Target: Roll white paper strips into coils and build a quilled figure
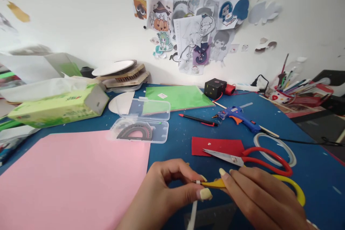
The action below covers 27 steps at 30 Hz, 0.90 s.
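2 bare hands work close together over the blue table [320,187], low in view. Left hand [172,187]: narrow pinch, thumb and fingertips pressed on a white strip [192,215] and the left tip of a yellow piece [214,184]. Strip hangs down below the thumb, small white bit shows at the pinch. Right hand [264,194]: closed grip, fingers laid over the right end of the yellow piece, thumb hidden. So the piece sits level between the hands, held at each end. Yellow loop [298,189] shows past the right hand; cannot tell if it joins the piece, knuckles cover that part

Just beyond the right hand: red-handled scissors [237,160], blades lying across a red sheet [221,144], tips to the left. White ring [292,156] partly under the red handle. Farther back, blue glue gun [241,119] with orange trigger, nozzle to the left; black pen [199,120] with red ends near it. Left side: large pink sheet [70,176], clear case [167,132] with lid up, overlapping its upper right corner, dark protractor [133,131] inside. Green sheet [180,97] lies behind the case, black box [215,88] at its right. Green tissue pack [56,107] far left. Drawings [191,36] cover part of the wall
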Available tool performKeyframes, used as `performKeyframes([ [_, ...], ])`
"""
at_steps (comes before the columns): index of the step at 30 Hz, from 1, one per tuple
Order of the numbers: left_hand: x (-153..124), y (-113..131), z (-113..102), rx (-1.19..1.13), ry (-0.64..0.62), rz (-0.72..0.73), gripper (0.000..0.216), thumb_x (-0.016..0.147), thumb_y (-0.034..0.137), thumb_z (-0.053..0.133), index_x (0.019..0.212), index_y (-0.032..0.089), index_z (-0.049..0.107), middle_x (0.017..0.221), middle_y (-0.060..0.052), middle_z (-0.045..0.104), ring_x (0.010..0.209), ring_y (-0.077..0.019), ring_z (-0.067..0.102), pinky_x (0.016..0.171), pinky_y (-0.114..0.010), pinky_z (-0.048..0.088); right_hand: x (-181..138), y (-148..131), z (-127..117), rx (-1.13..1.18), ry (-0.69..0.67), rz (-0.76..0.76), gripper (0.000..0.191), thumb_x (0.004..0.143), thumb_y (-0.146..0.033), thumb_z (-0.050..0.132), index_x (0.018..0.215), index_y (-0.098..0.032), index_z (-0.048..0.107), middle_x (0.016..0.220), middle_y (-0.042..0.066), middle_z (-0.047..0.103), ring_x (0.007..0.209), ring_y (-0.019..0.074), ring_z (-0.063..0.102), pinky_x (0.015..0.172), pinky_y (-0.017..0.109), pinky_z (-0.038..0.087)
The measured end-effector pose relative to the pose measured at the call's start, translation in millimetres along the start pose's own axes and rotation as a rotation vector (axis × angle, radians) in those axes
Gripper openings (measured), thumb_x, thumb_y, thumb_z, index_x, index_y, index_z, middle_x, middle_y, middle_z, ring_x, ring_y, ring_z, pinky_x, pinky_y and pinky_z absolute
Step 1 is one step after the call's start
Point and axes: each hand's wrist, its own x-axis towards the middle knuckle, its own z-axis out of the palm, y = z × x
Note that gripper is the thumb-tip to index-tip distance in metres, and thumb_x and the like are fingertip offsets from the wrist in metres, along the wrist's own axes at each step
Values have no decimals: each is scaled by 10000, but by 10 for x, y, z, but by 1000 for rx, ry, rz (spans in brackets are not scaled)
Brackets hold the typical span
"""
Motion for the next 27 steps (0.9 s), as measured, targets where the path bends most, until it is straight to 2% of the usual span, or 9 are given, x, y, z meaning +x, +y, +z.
performKeyframes([
  [3, -5, -2, 6, -84, -43, -24, 123, 605, 194, 719, 571, 173, 603, 545, 39, 680, 575, -125, 622, 664, -256, 486, -23, -14, 4, -26, 11, -1, 272, 886, -103, 376, 766, -133, 618, 622, 10, 669, 557, 125, 613, 558, 262, 479],
  [6, -18, 18, -1, -27, -44, -4, 120, 631, 198, 701, 575, 177, 597, 535, 43, 684, 638, -143, 644, 838, -327, 445, -10, -28, 3, 5, -11, 29, 197, 855, -99, 438, 776, -133, 615, 634, 17, 669, 568, 131, 616, 568, 260, 484],
  [11, -39, 75, -30, 240, -24, 91, 133, 613, 238, 712, 557, 196, 598, 630, 41, 715, 760, -175, 652, 981, -366, 333, 21, -21, 25, 292, -101, 265, 91, 803, -164, 517, 859, -140, 585, 682, 40, 652, 615, 140, 610, 583, 254, 505],
  [15, -38, 71, -42, 470, 1, 198, 89, 664, 247, 668, 590, 214, 633, 695, 36, 728, 859, -205, 644, 989, -384, 329, 17, 57, 37, 608, -431, 658, 297, 733, -273, 613, 1017, -214, 551, 809, 2, 643, 698, 123, 618, 582, 196, 499],
  [17, -33, 51, -48, 567, -10, 283, 94, 682, 233, 656, 592, 214, 637, 672, 46, 724, 741, -172, 662, 1000, -375, 321, 29, 112, 31, 799, -603, 760, 230, 736, -321, 618, 951, -247, 588, 794, -26, 641, 693, 109, 609, 586, 176, 477],
  [19, -26, 32, -58, 614, -38, 361, 97, 692, 215, 651, 597, 208, 633, 645, 58, 716, 607, -127, 650, 1002, -358, 323, 53, 151, 24, 958, -693, 786, 126, 773, -348, 576, 817, -238, 619, 743, -36, 631, 674, 103, 591, 586, 175, 447],
  [21, -16, 20, -67, 630, -51, 385, 87, 700, 210, 645, 614, 207, 632, 645, 61, 714, 594, -118, 646, 1002, -354, 324, 79, 160, 21, 1015, -716, 847, 142, 781, -346, 568, 738, -219, 616, 684, -38, 608, 636, 96, 567, 554, 173, 417],
  [24, 1, 15, -65, 630, -26, 309, 68, 688, 224, 649, 622, 215, 635, 685, 48, 723, 759, -169, 658, 962, -358, 362, 90, 127, 25, 990, -699, 958, 107, 752, -309, 606, 698, -217, 606, 667, -42, 590, 624, 91, 553, 523, 166, 398],
  [27, 18, 20, -44, 598, 2, 227, 69, 661, 206, 656, 597, 209, 632, 709, 34, 722, 823, -190, 645, 852, -305, 439, 64, 76, 26, 868, -625, 926, 50, 755, -242, 599, 707, -231, 610, 662, -51, 588, 598, 83, 544, 509, 172, 390],
])
